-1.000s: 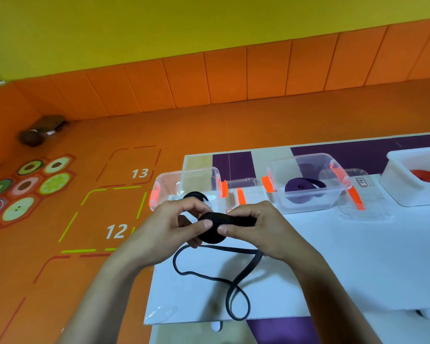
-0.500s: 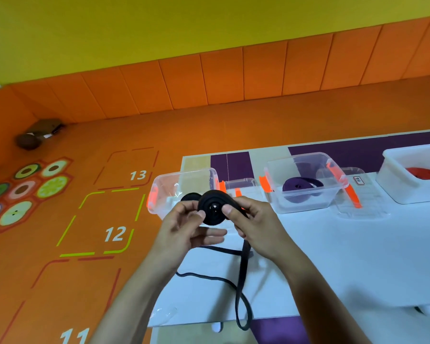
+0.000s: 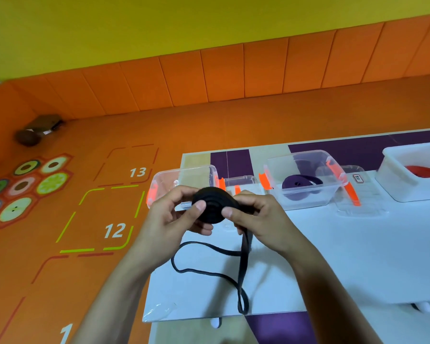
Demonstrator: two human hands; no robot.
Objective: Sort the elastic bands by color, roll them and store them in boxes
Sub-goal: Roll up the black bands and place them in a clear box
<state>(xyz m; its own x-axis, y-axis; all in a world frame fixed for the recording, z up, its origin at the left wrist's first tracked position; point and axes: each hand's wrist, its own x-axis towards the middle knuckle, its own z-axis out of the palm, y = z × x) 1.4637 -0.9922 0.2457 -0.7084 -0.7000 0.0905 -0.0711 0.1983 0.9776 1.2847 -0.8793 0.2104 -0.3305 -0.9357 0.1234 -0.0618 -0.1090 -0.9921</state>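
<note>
Boxes line the far edge of the table [image 3: 358,256]: a clear box [image 3: 184,177] behind the hands, a second clear box [image 3: 305,180] with a purple band [image 3: 299,182], and a white bin [image 3: 412,175] with a red band [image 3: 422,171]. Left hand [image 3: 169,219] and right hand [image 3: 261,219] pinch the black roll [image 3: 212,204] between thumbs and fingers, above the table; its loose tail [image 3: 209,271] trails onto the tabletop.

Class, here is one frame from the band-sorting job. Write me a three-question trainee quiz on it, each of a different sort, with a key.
1. True or false: the black band is fully rolled.
2. Which box holds a purple roll? A) left clear box B) middle clear box C) white box
3. Fill in: the black band's loose tail lies on the ___ board.

Key: 1 false; 2 B; 3 white.
</note>
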